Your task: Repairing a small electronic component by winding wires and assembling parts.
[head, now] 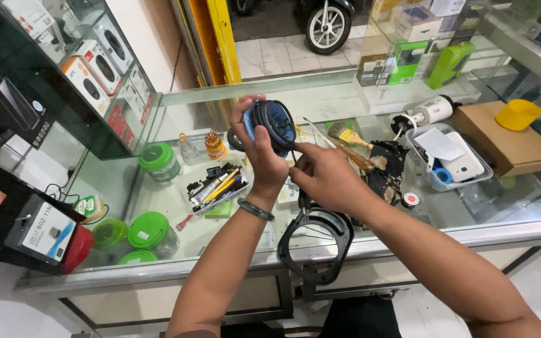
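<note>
My left hand [259, 153] is raised over the glass counter [408, 235] and grips a round black device with a blue face [275, 124]. My right hand [325, 175] is just right of it, fingers pinched near the device's lower edge on what looks like a thin tool or wire; I cannot tell which. Below both hands a black ring-shaped housing part [315, 241] lies on the counter's front edge. A green bangle sits on my left wrist.
A small tray of tools [216, 186] lies left of my hands, paintbrushes [353, 141] and a dark cloth to the right. A clear tub holding a white device [452, 159], a cardboard box with a yellow lid [508, 134] and green-lidded jars [148, 230] are around. Boxed goods fill the left shelves.
</note>
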